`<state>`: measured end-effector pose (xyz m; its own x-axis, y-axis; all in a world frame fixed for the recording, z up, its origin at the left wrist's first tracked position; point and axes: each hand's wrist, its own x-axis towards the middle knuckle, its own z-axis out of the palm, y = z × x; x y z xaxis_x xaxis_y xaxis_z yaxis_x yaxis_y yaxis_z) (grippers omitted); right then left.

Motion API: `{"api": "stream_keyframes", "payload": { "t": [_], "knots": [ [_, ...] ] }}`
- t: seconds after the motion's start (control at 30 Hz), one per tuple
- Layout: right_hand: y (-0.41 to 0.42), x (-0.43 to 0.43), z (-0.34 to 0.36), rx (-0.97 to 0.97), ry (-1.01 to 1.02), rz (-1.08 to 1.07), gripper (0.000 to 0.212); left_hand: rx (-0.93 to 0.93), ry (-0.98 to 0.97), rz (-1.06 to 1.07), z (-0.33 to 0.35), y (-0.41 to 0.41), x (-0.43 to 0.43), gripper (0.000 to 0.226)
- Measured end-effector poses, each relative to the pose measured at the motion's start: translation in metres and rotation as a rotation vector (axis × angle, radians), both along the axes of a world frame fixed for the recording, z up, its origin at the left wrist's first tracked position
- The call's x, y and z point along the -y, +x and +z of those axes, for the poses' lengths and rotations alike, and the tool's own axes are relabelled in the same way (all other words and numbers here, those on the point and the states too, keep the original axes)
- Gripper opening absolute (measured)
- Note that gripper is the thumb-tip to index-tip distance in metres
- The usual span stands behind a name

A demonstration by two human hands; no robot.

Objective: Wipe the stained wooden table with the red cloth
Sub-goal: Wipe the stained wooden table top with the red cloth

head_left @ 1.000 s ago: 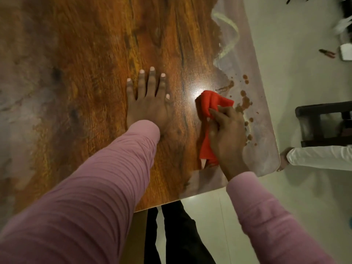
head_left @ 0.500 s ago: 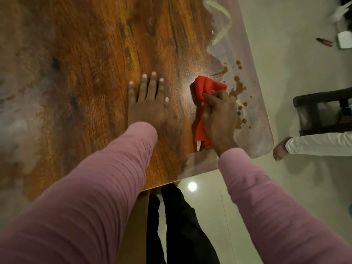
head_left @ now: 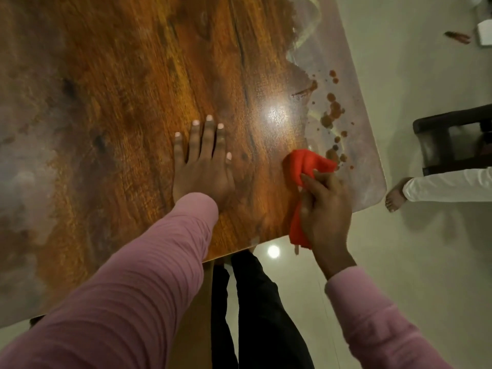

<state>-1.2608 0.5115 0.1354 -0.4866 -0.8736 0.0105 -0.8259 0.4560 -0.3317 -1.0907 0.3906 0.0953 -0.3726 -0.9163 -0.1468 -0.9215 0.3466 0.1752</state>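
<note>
A glossy wooden table [head_left: 138, 83] with a pale resin strip along its right side fills the upper left. Brown stains [head_left: 332, 113] dot that strip near the table's right corner. My right hand [head_left: 323, 209] grips a bunched red cloth [head_left: 306, 163] at the table's near edge, just below the lowest spots; the cloth's tail hangs past the edge. My left hand [head_left: 203, 161] lies flat on the wood to the left, fingers straight and spread.
Another person's bare foot [head_left: 395, 194] and white trouser leg [head_left: 447, 187] stand on the pale floor by the table's right corner. A dark chair [head_left: 452, 139] sits behind them. Small items [head_left: 458, 35] lie on the floor at top right.
My right hand has pulled the red cloth back toward the near edge, off the stains. More spots show now. My left hand stays flat in place.
</note>
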Motion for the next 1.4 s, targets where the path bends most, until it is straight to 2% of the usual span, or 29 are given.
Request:
{"api": "stream_keyframes", "payload": {
  "t": [0.1,0.27,0.4,0.53,0.63,0.77,0.87,0.9,1.07,1.13,1.2,1.3,1.4],
  "knots": [
    [0.021,-0.002,0.001,0.034,-0.017,-0.127,0.031,0.004,0.000,0.006,-0.001,0.000,-0.001,0.058],
    [0.114,-0.044,0.004,0.111,0.027,0.130,0.040,0.012,-0.004,0.004,0.001,-0.001,-0.001,0.058],
    [0.089,-0.053,0.005,0.048,0.031,0.260,0.032,0.010,-0.014,-0.005,0.000,0.000,-0.001,0.057],
    [0.022,-0.049,0.005,-0.019,0.032,-0.067,0.032,0.024,-0.026,-0.012,-0.001,0.000,-0.002,0.057],
    [0.037,-0.049,0.002,0.032,-0.009,-0.171,0.033,0.026,-0.022,-0.003,-0.002,0.000,-0.002,0.057],
    [0.106,-0.060,0.001,0.097,-0.012,0.121,0.034,0.021,-0.026,0.001,-0.001,0.001,-0.002,0.057],
    [0.090,-0.061,0.000,0.080,-0.007,0.285,0.031,0.022,-0.036,-0.018,-0.001,0.001,-0.001,0.057],
    [0.074,-0.062,0.001,0.060,-0.008,0.270,0.030,0.025,-0.035,-0.021,-0.002,0.001,-0.001,0.057],
    [-0.038,-0.049,0.006,-0.051,0.034,-0.138,0.032,0.041,-0.036,-0.030,-0.003,0.002,-0.001,0.056],
    [-0.049,-0.041,0.005,-0.047,0.029,-0.256,0.030,0.034,-0.038,-0.019,-0.003,0.002,-0.001,0.056],
    [-0.023,-0.036,0.003,-0.024,0.002,-0.303,0.030,0.036,-0.034,-0.007,-0.002,0.001,-0.003,0.056],
    [0.037,-0.041,0.000,0.040,-0.038,-0.059,0.029,0.032,-0.034,0.000,-0.002,0.001,-0.003,0.056],
    [0.035,-0.046,0.006,0.030,-0.041,0.186,0.026,0.040,-0.028,-0.016,-0.004,0.002,-0.003,0.056]
  ]
}}
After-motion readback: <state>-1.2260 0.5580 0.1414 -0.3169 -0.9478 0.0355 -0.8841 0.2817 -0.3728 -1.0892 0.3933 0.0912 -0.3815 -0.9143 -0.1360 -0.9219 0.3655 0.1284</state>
